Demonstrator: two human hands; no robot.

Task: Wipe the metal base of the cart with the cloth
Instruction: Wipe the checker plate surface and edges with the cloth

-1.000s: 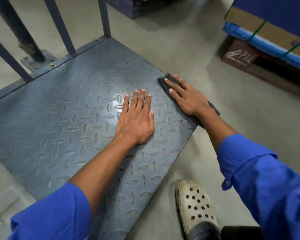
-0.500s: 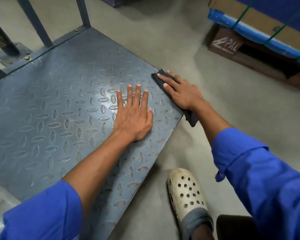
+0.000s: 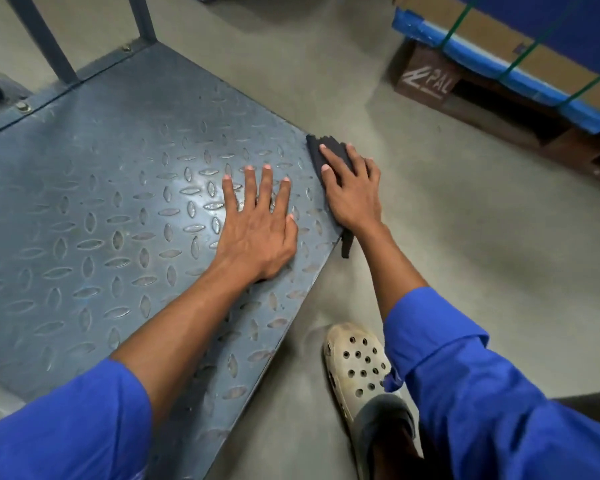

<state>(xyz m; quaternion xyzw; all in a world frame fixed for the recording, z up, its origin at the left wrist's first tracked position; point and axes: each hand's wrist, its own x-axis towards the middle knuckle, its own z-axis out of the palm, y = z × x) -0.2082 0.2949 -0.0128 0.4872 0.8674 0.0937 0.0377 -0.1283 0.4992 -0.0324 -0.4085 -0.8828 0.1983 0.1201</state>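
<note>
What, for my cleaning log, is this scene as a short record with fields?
base: grey metal tread plate
cloth: dark, on the base's right edge, one end hanging past it
right hand: flat on the cloth, pressing it down
left hand: flat on the base, fingers spread, apart from the cloth, holding nothing
shoe: pale clog on the floor, beside the base
post: upright at the base's far corner
</note>
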